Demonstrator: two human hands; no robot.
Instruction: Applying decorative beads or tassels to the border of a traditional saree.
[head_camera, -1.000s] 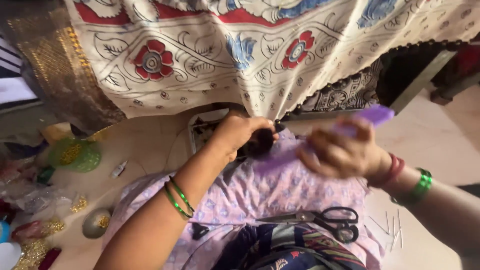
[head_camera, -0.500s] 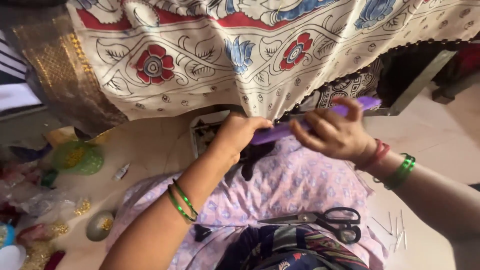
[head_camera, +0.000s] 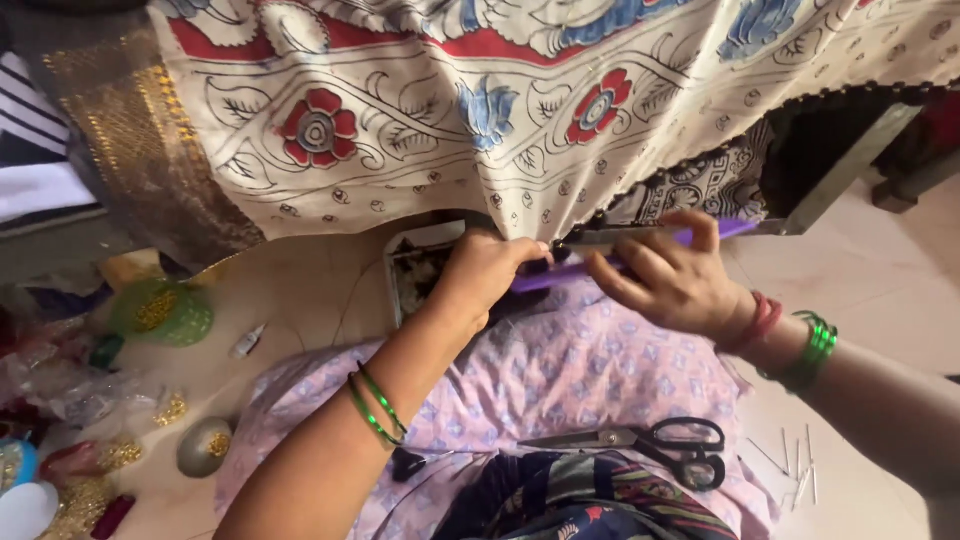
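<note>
Purple flat ruler (head_camera: 640, 262) | right hand (head_camera: 672, 285) grip clasps it | left hand (head_camera: 480, 278) pinches floral cloth hem (head_camera: 520, 215)

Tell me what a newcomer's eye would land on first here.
First, the big cream cloth printed with red and blue flowers, hanging across the top. Just below it, at the centre, the left hand pinches the cloth's edge while the right hand holds a purple strip against it. Lower right, black-handled scissors lie on pink fabric, and gold trinkets sit at the left.
</note>
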